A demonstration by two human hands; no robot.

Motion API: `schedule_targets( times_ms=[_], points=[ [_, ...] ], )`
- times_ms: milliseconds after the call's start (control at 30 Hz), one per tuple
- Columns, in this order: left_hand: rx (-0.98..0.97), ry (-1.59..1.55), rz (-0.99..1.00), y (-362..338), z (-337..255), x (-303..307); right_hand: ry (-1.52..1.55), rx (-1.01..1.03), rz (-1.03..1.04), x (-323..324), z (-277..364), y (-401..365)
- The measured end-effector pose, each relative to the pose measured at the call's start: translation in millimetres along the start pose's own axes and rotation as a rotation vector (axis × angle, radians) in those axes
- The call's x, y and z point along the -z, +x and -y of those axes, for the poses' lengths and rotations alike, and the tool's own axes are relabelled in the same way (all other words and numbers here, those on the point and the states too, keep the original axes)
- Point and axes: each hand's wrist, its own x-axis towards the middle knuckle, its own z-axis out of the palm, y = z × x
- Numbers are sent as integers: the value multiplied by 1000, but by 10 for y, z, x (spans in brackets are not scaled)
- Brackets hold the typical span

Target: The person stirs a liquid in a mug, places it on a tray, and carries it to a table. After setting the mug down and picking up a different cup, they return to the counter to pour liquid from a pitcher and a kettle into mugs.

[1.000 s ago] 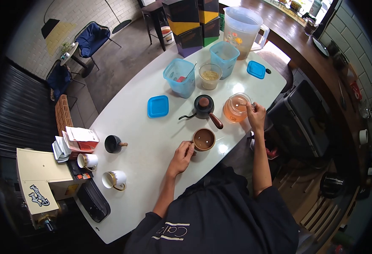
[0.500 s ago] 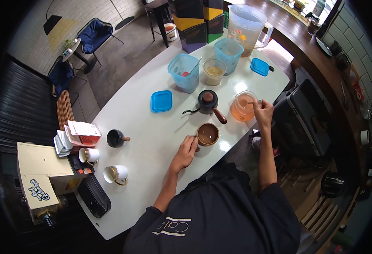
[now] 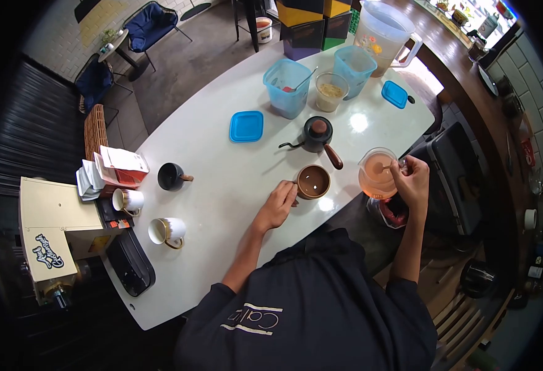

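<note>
My right hand (image 3: 412, 179) is closed at the handle side of a clear glass pitcher (image 3: 376, 180), which holds pinkish-orange liquid and is held up at the table's near right edge. A small spoon-like shape shows inside it, partly hidden by my fingers. My left hand (image 3: 277, 204) grips the handle of a brown cup (image 3: 313, 182) that stands upright on the table; its inside is brown with bright reflections. Just beyond the cup is a black gooseneck kettle (image 3: 316, 133) with a wooden handle.
Blue tubs (image 3: 287, 93), a glass of pale grains (image 3: 331, 93) and a large plastic jug (image 3: 384, 37) stand at the back. Blue lids (image 3: 247, 127) lie flat. Left are a black cup (image 3: 171, 177), white mugs (image 3: 166, 232) and a cream machine (image 3: 55, 210).
My right hand has carried the pitcher rightward and up, off the tabletop. My left hand stays on the brown cup's handle. The whole view has shifted slightly.
</note>
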Motion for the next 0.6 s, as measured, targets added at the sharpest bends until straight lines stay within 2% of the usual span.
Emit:
schedule_targets(
  times_ms=[300, 600],
  points=[
    [-10, -8, -37, 5, 62, -37, -144, 62, 112, -142, 389, -211],
    [-13, -2, -89, -6, 110, -55, -235, 88, 114, -349, 494, -300]
  ],
)
